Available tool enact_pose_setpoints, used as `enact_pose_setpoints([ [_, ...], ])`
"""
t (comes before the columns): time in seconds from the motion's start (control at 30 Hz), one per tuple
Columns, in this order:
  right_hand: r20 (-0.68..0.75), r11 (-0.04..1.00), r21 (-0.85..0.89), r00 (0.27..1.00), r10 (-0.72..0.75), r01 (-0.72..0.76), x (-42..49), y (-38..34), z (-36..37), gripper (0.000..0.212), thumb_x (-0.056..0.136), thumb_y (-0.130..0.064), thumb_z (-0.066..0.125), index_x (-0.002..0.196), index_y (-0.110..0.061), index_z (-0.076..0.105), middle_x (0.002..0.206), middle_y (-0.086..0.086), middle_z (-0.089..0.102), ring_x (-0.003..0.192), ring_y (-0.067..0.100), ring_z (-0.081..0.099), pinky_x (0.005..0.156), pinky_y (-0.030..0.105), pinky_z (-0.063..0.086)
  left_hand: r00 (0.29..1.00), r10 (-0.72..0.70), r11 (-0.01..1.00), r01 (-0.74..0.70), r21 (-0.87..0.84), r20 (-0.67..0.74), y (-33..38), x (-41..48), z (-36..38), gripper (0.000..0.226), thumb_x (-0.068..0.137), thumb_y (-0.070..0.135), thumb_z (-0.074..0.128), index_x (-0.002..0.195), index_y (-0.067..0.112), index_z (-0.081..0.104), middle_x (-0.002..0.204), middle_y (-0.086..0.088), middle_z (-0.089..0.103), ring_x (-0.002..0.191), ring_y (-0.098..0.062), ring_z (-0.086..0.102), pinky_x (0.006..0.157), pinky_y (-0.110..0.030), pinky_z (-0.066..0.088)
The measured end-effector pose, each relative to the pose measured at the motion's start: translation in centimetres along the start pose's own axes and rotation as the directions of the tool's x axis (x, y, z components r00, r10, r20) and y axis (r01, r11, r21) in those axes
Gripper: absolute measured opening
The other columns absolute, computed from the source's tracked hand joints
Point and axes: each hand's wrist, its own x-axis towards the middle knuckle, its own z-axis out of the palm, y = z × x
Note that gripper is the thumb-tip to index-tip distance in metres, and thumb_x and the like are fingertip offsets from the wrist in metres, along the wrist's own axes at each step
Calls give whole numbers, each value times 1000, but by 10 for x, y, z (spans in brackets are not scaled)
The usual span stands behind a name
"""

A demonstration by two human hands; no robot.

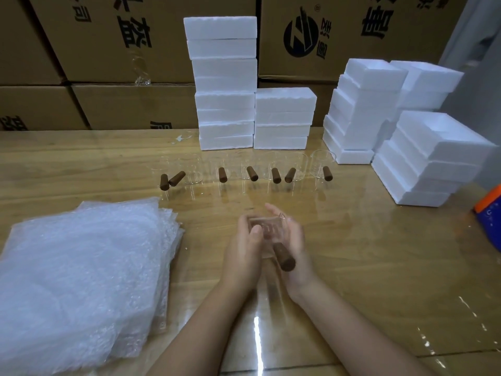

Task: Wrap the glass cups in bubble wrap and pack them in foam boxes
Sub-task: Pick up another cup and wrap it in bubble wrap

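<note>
I hold one clear glass cup [267, 229] with a brown wooden handle [283, 257] above the middle of the wooden table [379, 267]. My left hand [245, 253] grips its left side, thumb on the glass. My right hand [294, 245] cups its right side, and the handle points toward me. Several more glass cups with brown handles [252, 173] stand in a row farther back. A thick pile of bubble wrap sheets [81, 275] lies at the left. Closed white foam boxes [225, 82] are stacked at the back, and open foam halves [431, 158] are stacked at the right.
Large cardboard cartons [108, 50] form a wall behind the table. An orange and blue object [490, 213] sits at the right edge. Bare tabletop lies in front of my hands and to their right.
</note>
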Motion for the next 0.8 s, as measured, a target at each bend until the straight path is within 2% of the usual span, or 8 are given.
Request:
enact_pose_setpoints([
  [0.1, 72, 964, 155, 976, 207, -216, 1, -6, -7, 47, 94, -47, 31, 109, -16, 64, 104, 9, 68, 92, 22, 65, 83, 36, 47, 940, 301, 828, -340, 446, 159, 6, 1, -17, 47, 83, 65, 32, 113, 31, 45, 98, 12, 62, 77, 1, 60, 57, -24, 44],
  [0.17, 94, 941, 210, 964, 251, -265, 0, -9, -11, 49, 90, -50, 39, 100, -14, 70, 98, 11, 66, 90, 24, 64, 84, 38, 45, 882, 397, 687, -469, 556, 254, 12, 2, -21, 43, 83, 52, 36, 115, 24, 44, 103, 6, 57, 69, 0, 57, 49, -22, 40],
  [0.23, 94, 941, 210, 963, 252, -266, 1, -9, -14, 47, 89, -49, 42, 93, -16, 75, 96, 9, 68, 89, 23, 64, 84, 37, 47, 877, 392, 690, -480, 542, 278, 15, -1, -19, 49, 83, 50, 37, 116, 16, 50, 109, 1, 55, 67, -4, 57, 51, -26, 45],
  [0.37, 11, 989, 39, 990, 142, -143, 3, -3, -12, 46, 93, -45, 35, 87, -25, 76, 101, 4, 71, 95, 17, 66, 79, 29, 51, 955, 257, 897, -293, 330, 150, 16, -8, -4, 39, 80, 49, 38, 115, 35, 49, 109, 5, 55, 84, -5, 58, 70, -32, 48],
  [0.5, -43, 993, -82, 995, -89, 85, 4, 1, -8, 41, 84, -48, 40, 104, -24, 66, 104, 7, 71, 102, 18, 66, 74, 22, 52, 994, 114, 976, -111, 187, -6, 15, -7, 8, 31, 74, 53, 43, 104, 45, 45, 106, 9, 59, 80, -4, 58, 71, -34, 50],
  [0.63, 14, 921, -265, 957, -291, 284, 2, 6, -10, 37, 84, -55, 42, 108, -33, 60, 106, -3, 69, 98, 13, 67, 78, 29, 55, 999, 8, 992, -14, -123, -44, 19, -7, 15, 31, 72, 51, 52, 101, 39, 52, 98, 19, 63, 87, -8, 63, 72, -26, 51],
  [0.73, 62, 861, -363, 931, -360, 357, 1, 8, -10, 25, 87, -50, 44, 108, -43, 56, 104, -13, 68, 93, 7, 68, 69, 21, 54, 993, -109, 944, 86, -317, -53, 19, -5, 18, 28, 71, 45, 58, 98, 39, 56, 102, 5, 66, 91, -22, 65, 68, -29, 51],
  [0.8, 70, 820, -430, 920, -386, 377, 1, 10, -10, 24, 87, -51, 45, 109, -49, 54, 108, -8, 66, 96, 10, 66, 73, 25, 55, 982, -182, 908, 149, -393, -49, 18, -5, 17, 33, 76, 36, 57, 106, 24, 56, 102, 0, 69, 91, -22, 67, 67, -30, 54],
])
